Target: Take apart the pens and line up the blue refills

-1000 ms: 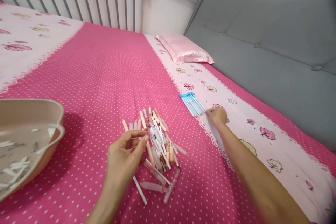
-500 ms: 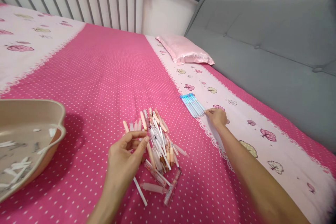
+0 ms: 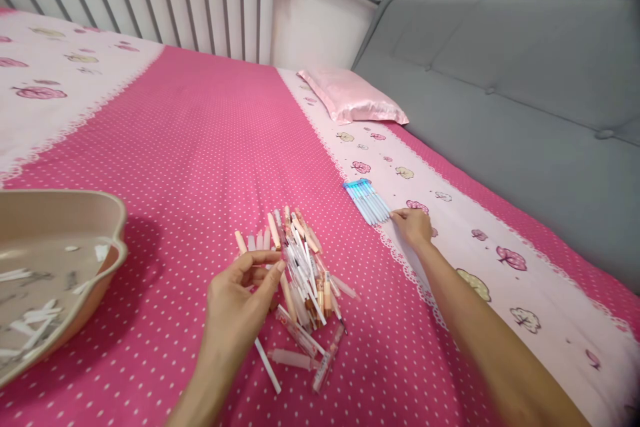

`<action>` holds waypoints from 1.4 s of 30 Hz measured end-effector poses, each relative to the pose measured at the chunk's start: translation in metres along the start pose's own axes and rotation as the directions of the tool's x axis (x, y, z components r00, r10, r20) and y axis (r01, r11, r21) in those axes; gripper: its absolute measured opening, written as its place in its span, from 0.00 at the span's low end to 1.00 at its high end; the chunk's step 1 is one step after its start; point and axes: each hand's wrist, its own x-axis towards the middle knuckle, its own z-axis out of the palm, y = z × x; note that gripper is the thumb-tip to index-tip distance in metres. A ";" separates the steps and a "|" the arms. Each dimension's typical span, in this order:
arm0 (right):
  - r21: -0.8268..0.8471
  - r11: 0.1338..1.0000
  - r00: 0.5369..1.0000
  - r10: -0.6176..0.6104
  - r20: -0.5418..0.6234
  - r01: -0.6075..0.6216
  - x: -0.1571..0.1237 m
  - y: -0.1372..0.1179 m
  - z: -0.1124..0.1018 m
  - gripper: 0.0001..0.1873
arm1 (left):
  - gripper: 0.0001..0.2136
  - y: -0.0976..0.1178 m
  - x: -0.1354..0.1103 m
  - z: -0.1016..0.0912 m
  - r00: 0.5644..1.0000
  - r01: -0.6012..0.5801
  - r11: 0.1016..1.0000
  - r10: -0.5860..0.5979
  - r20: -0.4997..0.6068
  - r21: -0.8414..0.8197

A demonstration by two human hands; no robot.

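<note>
A neat row of blue-and-white pens (image 3: 367, 201) lies side by side on the bedspread. My right hand (image 3: 413, 225) is at the near right end of this row, fingers pinched together on the end of the outermost pen. Over the left edge of a loose heap of pen parts (image 3: 305, 273) hovers my left hand (image 3: 245, 287), its fingers curled and a small gap between thumb and forefinger; nothing shows in it. Pink and peach barrels, clear caps and thin white refills make up the heap. One white tube (image 3: 267, 365) sticks out below the left hand.
A beige basin (image 3: 120, 213) with white scraps and small parts inside stands at the left. Farther back on the pink dotted bedspread (image 3: 215, 127) is a pink pillow (image 3: 355, 95). A grey padded headboard (image 3: 525, 73) runs along the right, a white radiator (image 3: 190, 0) behind.
</note>
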 end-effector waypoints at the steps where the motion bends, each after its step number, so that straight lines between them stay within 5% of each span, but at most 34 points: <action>1: -0.004 1.000 1.000 -0.002 0.004 0.002 0.000 0.000 0.000 0.12 | 0.17 0.000 0.000 0.000 1.000 -0.001 1.000 0.001 0.000 0.002; 16: 0.019 0.999 0.999 -0.045 0.002 0.045 -0.006 0.002 0.000 0.13 | 0.14 -0.001 0.002 -0.002 1.000 -0.030 0.999 0.030 0.001 0.012; 22: 0.071 0.992 0.994 -0.105 -0.033 0.107 -0.032 0.017 -0.002 0.23 | 0.15 -0.003 0.003 -0.004 0.979 -0.112 0.983 0.134 -0.156 0.144; 25: 0.071 0.986 0.988 -0.145 -0.058 0.149 -0.065 0.037 -0.006 0.28 | 0.14 -0.006 0.005 -0.006 0.920 -0.236 0.924 0.312 -0.236 0.300; 29: 0.026 0.979 0.978 -0.200 -0.052 0.202 -0.118 0.071 -0.015 0.32 | 0.14 -0.012 0.013 -0.008 0.773 -0.400 0.789 0.564 -0.292 0.466; 35: -0.198 0.965 0.984 -0.175 0.016 0.174 -0.177 0.100 -0.031 0.33 | 0.14 -0.011 0.021 -0.005 0.575 -0.482 0.589 0.771 -0.274 0.648; 39: -0.278 0.953 0.992 -0.119 0.037 0.125 -0.195 0.102 -0.041 0.32 | 0.14 -0.025 0.022 -0.005 0.505 -0.505 0.469 0.841 -0.192 0.725; 42: -0.292 0.950 0.993 -0.100 0.063 0.114 -0.204 0.106 -0.048 0.31 | 0.15 -0.040 0.010 -0.015 0.514 -0.473 0.415 0.846 -0.139 0.777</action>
